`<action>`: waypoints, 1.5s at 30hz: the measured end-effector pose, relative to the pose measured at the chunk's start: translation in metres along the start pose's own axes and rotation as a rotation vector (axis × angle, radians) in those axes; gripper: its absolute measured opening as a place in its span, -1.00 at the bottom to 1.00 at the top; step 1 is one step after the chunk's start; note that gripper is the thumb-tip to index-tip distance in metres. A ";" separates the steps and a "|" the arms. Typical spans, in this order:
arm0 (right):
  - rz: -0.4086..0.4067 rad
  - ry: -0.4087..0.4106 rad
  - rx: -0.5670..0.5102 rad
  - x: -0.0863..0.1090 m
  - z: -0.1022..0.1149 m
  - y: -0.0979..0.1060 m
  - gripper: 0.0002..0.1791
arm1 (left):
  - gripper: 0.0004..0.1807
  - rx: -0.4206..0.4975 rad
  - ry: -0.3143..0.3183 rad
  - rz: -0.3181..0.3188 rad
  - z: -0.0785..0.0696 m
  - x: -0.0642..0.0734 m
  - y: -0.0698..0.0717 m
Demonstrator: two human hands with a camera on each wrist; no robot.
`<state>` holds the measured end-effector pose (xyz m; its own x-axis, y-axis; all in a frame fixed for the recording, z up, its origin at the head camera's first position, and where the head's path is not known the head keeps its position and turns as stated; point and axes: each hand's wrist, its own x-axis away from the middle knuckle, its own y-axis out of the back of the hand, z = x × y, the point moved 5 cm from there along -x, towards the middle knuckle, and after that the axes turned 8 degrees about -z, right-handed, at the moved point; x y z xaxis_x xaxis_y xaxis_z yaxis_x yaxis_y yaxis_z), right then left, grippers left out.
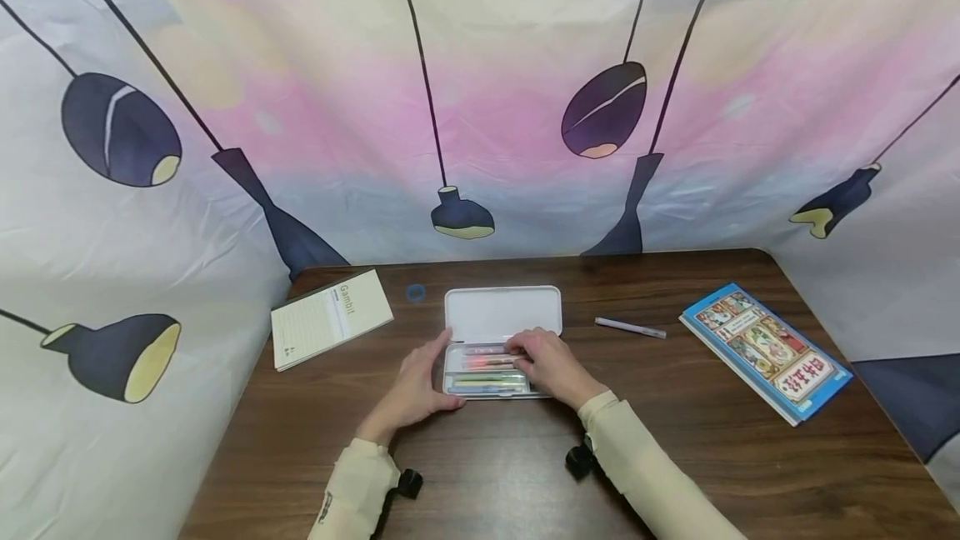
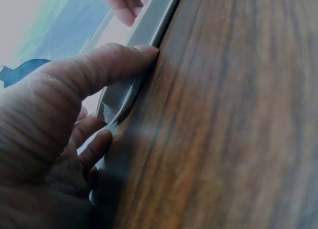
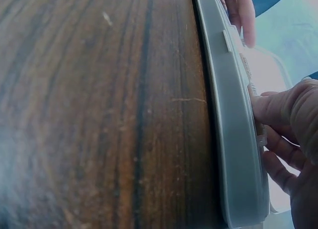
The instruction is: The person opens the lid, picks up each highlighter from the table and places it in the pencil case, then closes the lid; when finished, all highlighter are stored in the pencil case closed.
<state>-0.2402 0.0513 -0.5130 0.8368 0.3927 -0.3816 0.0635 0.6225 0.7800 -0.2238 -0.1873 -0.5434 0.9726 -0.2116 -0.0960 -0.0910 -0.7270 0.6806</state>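
A white pencil case (image 1: 504,312) lies with its lid folded back on the dark wooden table. Several pens, pink, orange, green and blue, lie side by side inside it. My left hand (image 1: 411,388) holds the case's left end, thumb on the front wall and fingers round the side and back corner. Over the right part of the case, my right hand (image 1: 553,367) pinches the end of a pen (image 3: 261,132) among the others. In the right wrist view the thumb and fingertips meet at that pen above the case's rim; the palm partly hides it.
A pale capped pen (image 1: 630,327) lies right of the case. Farther right is a blue-bordered picture book (image 1: 765,348). A cream notebook (image 1: 330,319) lies at the back left, with a small blue ring (image 1: 416,292) beside it. A printed cloth (image 1: 510,107) hangs behind the table.
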 end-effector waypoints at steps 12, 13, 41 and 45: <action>0.005 -0.004 -0.003 0.001 -0.003 -0.001 -0.81 | 0.30 -0.003 0.019 0.014 0.001 0.000 -0.001; 0.001 -0.003 -0.007 0.002 -0.004 0.000 -0.80 | 0.30 -0.003 0.019 0.015 0.001 0.000 -0.001; -0.186 -0.285 0.066 0.064 -0.118 0.102 -0.68 | 0.30 -0.014 0.021 0.016 0.002 0.000 -0.001; -0.204 -0.329 0.079 0.073 -0.135 0.117 -0.62 | 0.30 -0.023 0.015 0.018 0.002 -0.001 -0.001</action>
<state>-0.2454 0.2440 -0.5167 0.9315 0.0207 -0.3631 0.2771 0.6061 0.7456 -0.2250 -0.1877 -0.5453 0.9739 -0.2146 -0.0733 -0.1033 -0.7077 0.6989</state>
